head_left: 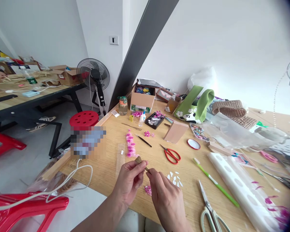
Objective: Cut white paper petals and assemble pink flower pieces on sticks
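Note:
Near the table's front edge, my left hand [130, 178] is closed in a pinch on a small brown piece with a wide end and a narrow stem [138, 159]. I cannot make out what kind of thing it is. The fingers of my right hand [166, 195] are closed round its narrow end and hide part of it. Pink petals [148, 190] lie on the table between my hands. Just beyond the left hand is a row of pink and white fluffy flowers [130, 145]. White leaf-shaped pieces [175, 179] are spread beside the right hand.
Red-handled scissors [172, 156], black tweezers [145, 141], a green toothbrush [216, 183] and large pale-handled scissors [209, 207] lie on the wooden table [186, 169]. A cardboard box [143, 100] and green bag [192, 108] stand behind. At left, a white cable [89, 182] hangs over the edge.

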`<state>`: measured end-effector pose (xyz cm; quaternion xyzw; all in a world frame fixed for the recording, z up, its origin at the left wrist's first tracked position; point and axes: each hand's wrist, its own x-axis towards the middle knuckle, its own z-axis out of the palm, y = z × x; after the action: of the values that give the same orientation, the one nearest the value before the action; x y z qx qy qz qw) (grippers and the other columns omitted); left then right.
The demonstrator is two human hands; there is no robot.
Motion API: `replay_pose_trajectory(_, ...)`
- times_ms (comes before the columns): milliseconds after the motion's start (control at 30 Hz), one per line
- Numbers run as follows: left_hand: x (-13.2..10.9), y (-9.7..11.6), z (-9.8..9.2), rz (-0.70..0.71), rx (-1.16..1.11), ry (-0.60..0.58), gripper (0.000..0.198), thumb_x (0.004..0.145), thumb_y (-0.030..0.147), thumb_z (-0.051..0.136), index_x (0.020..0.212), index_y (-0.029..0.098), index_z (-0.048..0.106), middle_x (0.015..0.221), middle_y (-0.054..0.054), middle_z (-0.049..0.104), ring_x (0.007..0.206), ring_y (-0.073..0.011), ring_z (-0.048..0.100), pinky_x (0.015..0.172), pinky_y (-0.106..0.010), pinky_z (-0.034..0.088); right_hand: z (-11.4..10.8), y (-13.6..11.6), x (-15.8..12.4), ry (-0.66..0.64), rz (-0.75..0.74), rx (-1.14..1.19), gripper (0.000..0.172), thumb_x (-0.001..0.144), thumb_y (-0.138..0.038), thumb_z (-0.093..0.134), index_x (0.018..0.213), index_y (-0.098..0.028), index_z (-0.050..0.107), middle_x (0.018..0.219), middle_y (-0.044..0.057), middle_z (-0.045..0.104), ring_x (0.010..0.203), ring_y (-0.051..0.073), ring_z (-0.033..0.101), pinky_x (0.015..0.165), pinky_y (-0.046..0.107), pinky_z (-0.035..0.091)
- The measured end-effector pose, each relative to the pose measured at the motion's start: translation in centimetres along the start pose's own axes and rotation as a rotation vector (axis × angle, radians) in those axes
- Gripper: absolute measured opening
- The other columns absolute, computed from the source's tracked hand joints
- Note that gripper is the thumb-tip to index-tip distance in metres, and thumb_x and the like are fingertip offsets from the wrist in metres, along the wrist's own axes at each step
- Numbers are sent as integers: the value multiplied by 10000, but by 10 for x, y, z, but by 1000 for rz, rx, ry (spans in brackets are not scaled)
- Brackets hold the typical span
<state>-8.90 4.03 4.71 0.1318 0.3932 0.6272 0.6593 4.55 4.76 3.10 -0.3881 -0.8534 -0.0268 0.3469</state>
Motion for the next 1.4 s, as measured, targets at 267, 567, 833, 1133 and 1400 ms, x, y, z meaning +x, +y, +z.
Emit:
replay_pose_trajectory(267, -2, -3, 1, 41, -51, -23, 324, 602, 375, 862, 788, 128, 764, 486, 42, 478, 404, -10, 345, 356, -133, 225, 1, -5, 1, 82, 11, 2, 194, 998, -173, 367, 991, -178, 560, 625, -17, 567, 523, 107, 576, 487, 223, 342)
replay_pose_trajectory(567, 0, -5, -3, 142, 22, -8, 246, 650, 366, 834, 693, 143, 740, 566, 40, 478, 450, -13, 331, 401, -154, 226, 7, -13, 2, 108, 49, 75, 275, 1020, -249, 339, 935, -165, 587, 621, -1, 626, 479, 97, 600, 476, 183, 412)
replay_pose_trajectory(833, -2, 3, -3, 224, 133, -49, 202, 730, 344, 775, 696, 145, 768, 663, -51, 675, 680, -114, 529, 653, -213, 405, 12, -19, -3, 30, 187, 315, 229, 988, -244, 400, 1173, -188, 522, 1034, 85, 733, 783, 155, 729, 629, 209, 547)
replay_pose_trajectory(1133, -5, 25, -18, 102, 196, -228, 244, 780, 338, 718, 643, 136, 729, 613, -44, 658, 625, -153, 613, 684, -279, 453, -30, 8, 19, -249, 415, 575, 247, 925, -414, 517, 942, -219, 667, 874, 45, 724, 805, 186, 689, 693, 276, 536)
replay_pose_trajectory(1400, -14, 29, -18, 174, 563, -246, 326, 799, 368, 678, 567, 143, 725, 577, -57, 652, 652, -177, 575, 704, -286, 417, -26, 16, 50, -455, 467, 949, 346, 793, -496, 684, 962, -199, 740, 862, 56, 690, 729, 178, 642, 650, 294, 510)
